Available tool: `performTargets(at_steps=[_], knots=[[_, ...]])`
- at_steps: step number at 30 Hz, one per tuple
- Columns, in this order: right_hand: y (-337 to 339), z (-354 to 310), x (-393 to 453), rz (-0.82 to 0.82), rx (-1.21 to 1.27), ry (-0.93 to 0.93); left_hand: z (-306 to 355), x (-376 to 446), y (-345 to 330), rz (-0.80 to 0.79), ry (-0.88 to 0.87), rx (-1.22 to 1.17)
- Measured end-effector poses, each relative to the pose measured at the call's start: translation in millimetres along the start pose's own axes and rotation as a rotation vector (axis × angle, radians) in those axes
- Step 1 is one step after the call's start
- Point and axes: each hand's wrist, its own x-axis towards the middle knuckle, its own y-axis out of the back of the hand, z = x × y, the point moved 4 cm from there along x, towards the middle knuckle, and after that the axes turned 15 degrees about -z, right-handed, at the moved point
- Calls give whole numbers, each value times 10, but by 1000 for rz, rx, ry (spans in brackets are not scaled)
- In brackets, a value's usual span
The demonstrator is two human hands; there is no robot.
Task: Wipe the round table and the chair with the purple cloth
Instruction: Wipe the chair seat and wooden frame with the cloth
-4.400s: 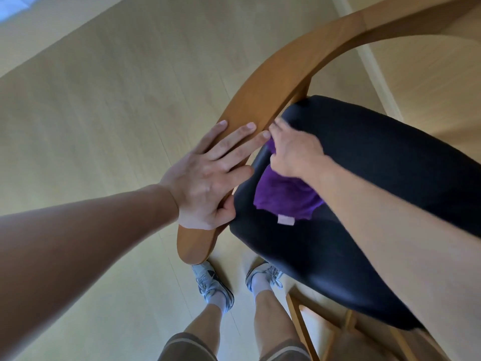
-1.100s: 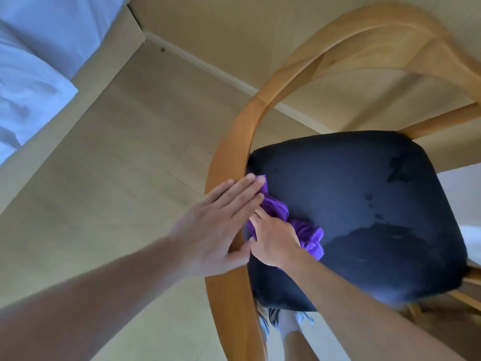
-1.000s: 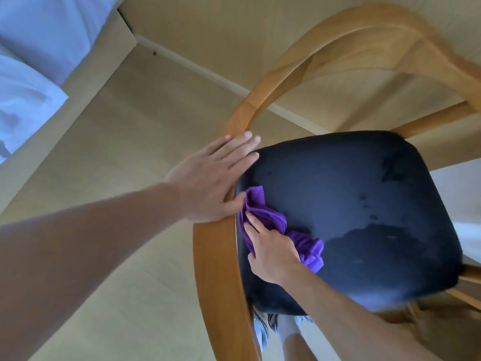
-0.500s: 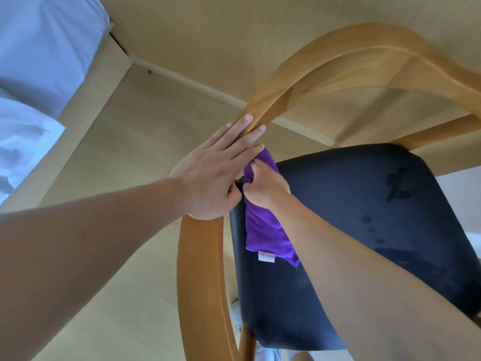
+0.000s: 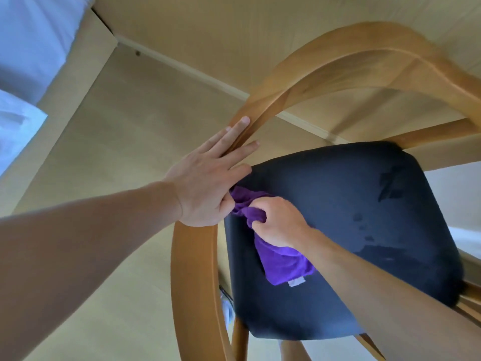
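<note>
The chair has a curved wooden frame (image 5: 194, 277) and a black padded seat (image 5: 364, 217) with damp patches on its right side. My left hand (image 5: 205, 183) lies flat on the wooden rail, fingers stretched along it. My right hand (image 5: 279, 222) grips the purple cloth (image 5: 281, 264) at the seat's left edge, close beside the rail. The cloth is bunched under my fingers and trails toward me, its white label showing. The round table is not in view.
Pale wooden floor (image 5: 117, 152) spreads to the left of the chair. A bed with white bedding (image 5: 28, 48) fills the upper left corner. A skirting board (image 5: 208, 76) runs behind the chair. My shoe (image 5: 227, 307) shows under the seat.
My right hand has pulled the cloth back toward me along the seat's left edge. My left hand stays on the rail, fingers now reaching further along it.
</note>
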Motion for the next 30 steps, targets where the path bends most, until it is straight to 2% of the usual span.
performTargets(at_steps=[2,4,6,8,13,16,18,21,24,26,28,30], knots=[[303,113,67,256,153,-73,-10,4,-3,22,-17,-54],[499,235,196,383,283,-190,-19,2,-16,39,-38,-93],[481,263,328,322,331,-364,-23,-13,-31,61,-63,-125],[289,148,424,229,257,-465,-34,-26,-34,90,-89,-155],[-470,-275,288,175,123,-403,-38,-26,9,87,-147,-123],[-834,-365,51,105,32,-374,33,-26,-2,-22,-322,-34],[-970,-356,-139,76,-11,-359,55,-28,-10,-77,-354,-10],[-925,-273,-430,191,9,-350,58,-19,6,-53,-323,-24],[-591,-233,-576,530,183,-400,52,-13,19,-35,-327,-25],[-295,-222,-502,695,269,-382,44,-9,22,-35,-325,-36],[-32,-204,-319,710,276,-367,46,-4,10,-37,-325,-28],[65,-124,-92,574,282,-470,42,-14,-9,-40,-321,-18]])
